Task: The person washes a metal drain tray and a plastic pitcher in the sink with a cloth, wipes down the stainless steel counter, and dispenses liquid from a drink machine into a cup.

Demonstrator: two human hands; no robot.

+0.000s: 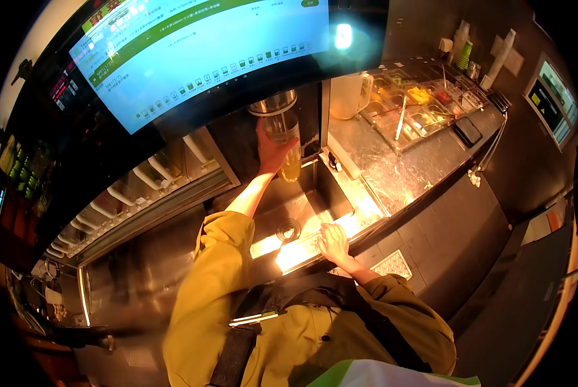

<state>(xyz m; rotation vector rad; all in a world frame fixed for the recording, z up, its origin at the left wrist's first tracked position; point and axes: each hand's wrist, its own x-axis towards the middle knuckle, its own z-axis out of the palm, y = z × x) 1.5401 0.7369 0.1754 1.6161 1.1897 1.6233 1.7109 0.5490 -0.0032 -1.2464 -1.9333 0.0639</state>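
My left hand (273, 151) is wrapped round a clear cocktail shaker (282, 132), raised beyond the sink's far edge. The shaker has a metal upper end (274, 103) and a pale yellow liquid (291, 169) in its lower part. It stands nearly upright, leaning slightly, beneath the big screen. My right hand (333, 242) rests on the near rim of the metal sink (324, 203), holding nothing, with its fingers lying loosely on the lit edge. A round drain (288, 230) shows at the bottom of the sink.
A large lit order screen (205, 51) overhangs the work area. On the right counter (392, 177) stand a pale pitcher (351, 97) and a tray of ingredient containers (421, 109). Several white handles (118, 195) line the left. Stacked cups (460, 42) stand at the back right.
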